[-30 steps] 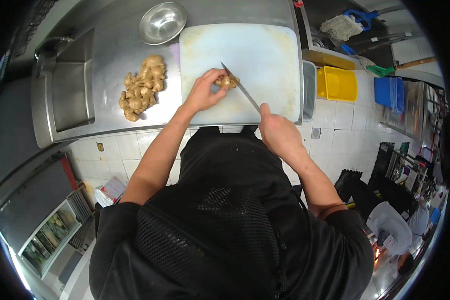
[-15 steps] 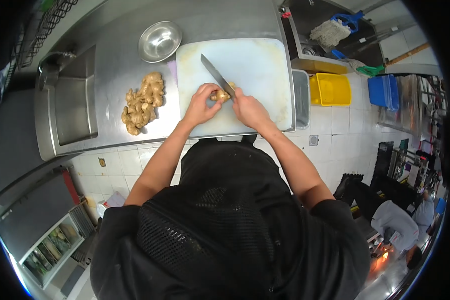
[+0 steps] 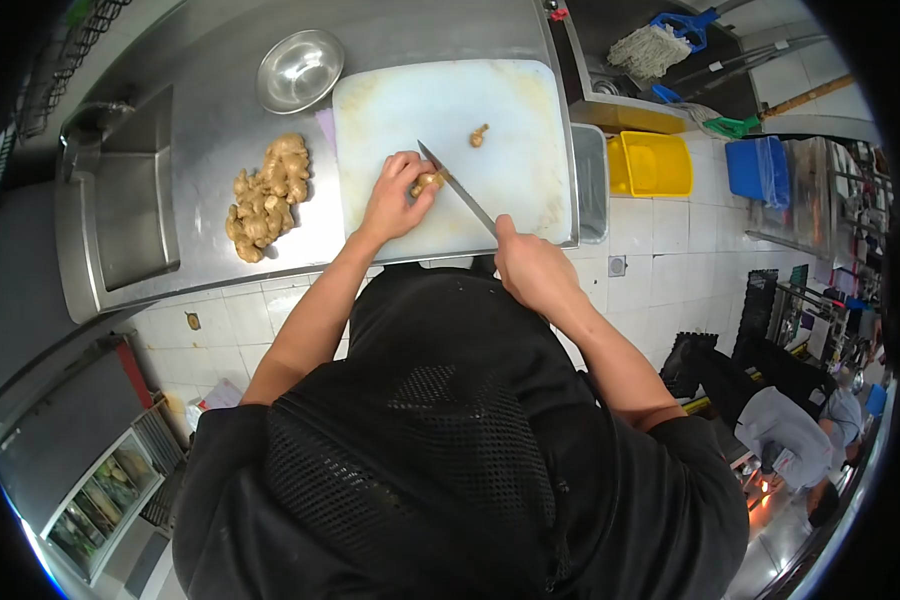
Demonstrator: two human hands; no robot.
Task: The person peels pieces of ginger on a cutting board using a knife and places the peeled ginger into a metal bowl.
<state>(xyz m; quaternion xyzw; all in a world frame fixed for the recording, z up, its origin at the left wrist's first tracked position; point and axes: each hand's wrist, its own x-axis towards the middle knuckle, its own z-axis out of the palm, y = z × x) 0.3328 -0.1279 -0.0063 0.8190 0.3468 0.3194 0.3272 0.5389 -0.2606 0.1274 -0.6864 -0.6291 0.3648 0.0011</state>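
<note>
My left hand (image 3: 398,198) is closed on a small piece of ginger (image 3: 427,184), pinned on the white cutting board (image 3: 410,95). In my right hand (image 3: 533,264) is the handle of a knife (image 3: 464,193); its blade slants up and left, with its forward part against the right side of the ginger I hold. A separate cut knob of ginger (image 3: 478,136) lies on the board beyond the blade. Left of the board, a pile of ginger roots (image 3: 268,200) rests on the steel counter.
A steel bowl (image 3: 301,72) stands behind the ginger pile, and a sink (image 3: 135,210) is at far left. Right of the board are a grey bin (image 3: 591,185), a yellow bin (image 3: 653,164) and a blue bin (image 3: 756,172). Another person (image 3: 785,435) works near a flame at lower right.
A knob of ginger now lies apart on the board. My right hand has drawn the knife back toward me and to the right. My left hand still holds its piece.
</note>
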